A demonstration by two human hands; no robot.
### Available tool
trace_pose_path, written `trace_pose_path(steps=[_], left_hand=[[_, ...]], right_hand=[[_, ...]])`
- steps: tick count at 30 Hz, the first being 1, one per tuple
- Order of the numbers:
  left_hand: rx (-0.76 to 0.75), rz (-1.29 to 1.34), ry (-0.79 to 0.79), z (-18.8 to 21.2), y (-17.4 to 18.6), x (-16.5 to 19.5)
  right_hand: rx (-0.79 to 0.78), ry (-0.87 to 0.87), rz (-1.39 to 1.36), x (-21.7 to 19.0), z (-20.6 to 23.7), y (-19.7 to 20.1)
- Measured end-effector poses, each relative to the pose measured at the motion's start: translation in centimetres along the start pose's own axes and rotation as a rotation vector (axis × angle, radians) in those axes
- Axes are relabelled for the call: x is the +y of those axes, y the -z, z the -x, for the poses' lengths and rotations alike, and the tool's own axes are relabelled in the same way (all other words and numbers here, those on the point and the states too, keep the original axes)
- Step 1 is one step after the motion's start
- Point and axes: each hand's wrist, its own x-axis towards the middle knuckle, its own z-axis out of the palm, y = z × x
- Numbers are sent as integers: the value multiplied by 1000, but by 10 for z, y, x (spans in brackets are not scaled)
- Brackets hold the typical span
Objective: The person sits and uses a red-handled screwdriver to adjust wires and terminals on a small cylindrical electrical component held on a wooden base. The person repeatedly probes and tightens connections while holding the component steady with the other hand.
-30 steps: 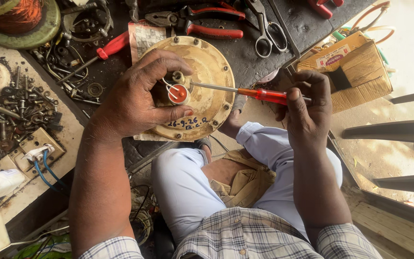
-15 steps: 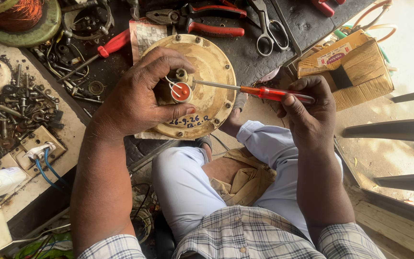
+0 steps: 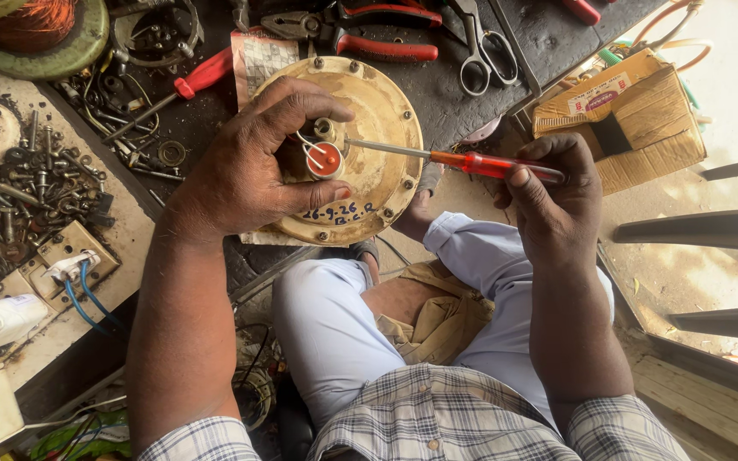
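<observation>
Left hand (image 3: 245, 175): laid over the round tan metal cover (image 3: 377, 111), the fingers curled about its middle, thumb and forefinger set to either side of the small red cap (image 3: 328, 160).
Red cap: seated at the hub of the cover, between the left fingers, with thin white wire loops beside it.
Right hand (image 3: 553, 201): closed on the red-handled screwdriver (image 3: 454, 159), the fingers wrapped narrowly round the handle.
Screwdriver: held nearly level, its steel shaft reaching from the right fingers to the hub, the tip just beside the red cap.
Metal cover: resting at the edge of the dark surface (image 3: 548, 38), above the knees.
Beyond the fingers: red-handled pliers (image 3: 360, 34) and scissors (image 3: 480, 51) are seen.
Right of the right hand: a cardboard box (image 3: 634, 111) is seen.
Left of the left hand: loose bolts and screws (image 3: 23, 183) are heaped.
</observation>
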Motion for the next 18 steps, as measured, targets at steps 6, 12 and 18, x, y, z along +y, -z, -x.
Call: trace_pose_path(steps=[6,12,18], left_hand=[[29,92,-116,-3,-7,-6],[26,180,-76,-3,-10,-4],[19,112,-168,-5,-7,-4]], right_hand=[[-52,29,1,-4,-3,-2],[-86,72,-27,-5,-9,-2],[-93,78,-26,-7,-9,-1]])
